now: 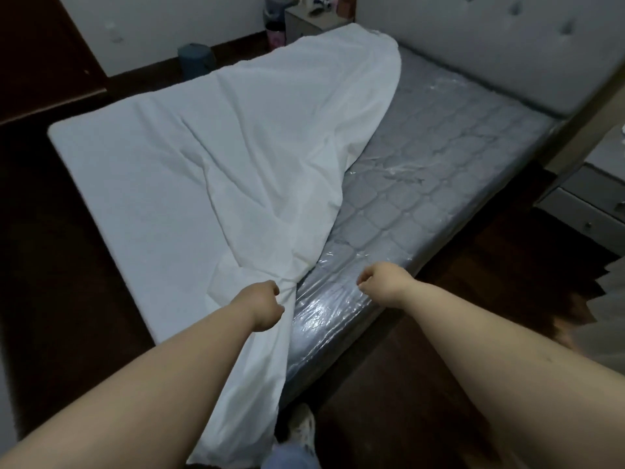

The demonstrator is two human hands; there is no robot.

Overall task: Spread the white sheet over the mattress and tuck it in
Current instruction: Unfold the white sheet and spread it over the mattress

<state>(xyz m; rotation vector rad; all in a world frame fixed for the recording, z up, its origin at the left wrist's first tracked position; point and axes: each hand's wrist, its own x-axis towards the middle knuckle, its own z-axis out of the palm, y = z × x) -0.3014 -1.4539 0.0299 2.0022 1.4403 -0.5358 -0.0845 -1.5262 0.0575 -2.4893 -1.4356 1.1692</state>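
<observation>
The white sheet covers the left half of the mattress, wrinkled and gathered toward the near edge. The right half of the mattress is bare grey quilting under clear plastic wrap. My left hand is closed on a bunched fold of the sheet at the near edge, with a tail of sheet hanging down to the floor. My right hand hovers over the plastic-covered near edge, fingers curled into a loose fist with nothing in them.
A grey padded headboard stands at the right end of the bed. A bedside cabinet with small items sits at the far corner, a drawer unit at the right. Dark wooden floor surrounds the bed; my shoe is below.
</observation>
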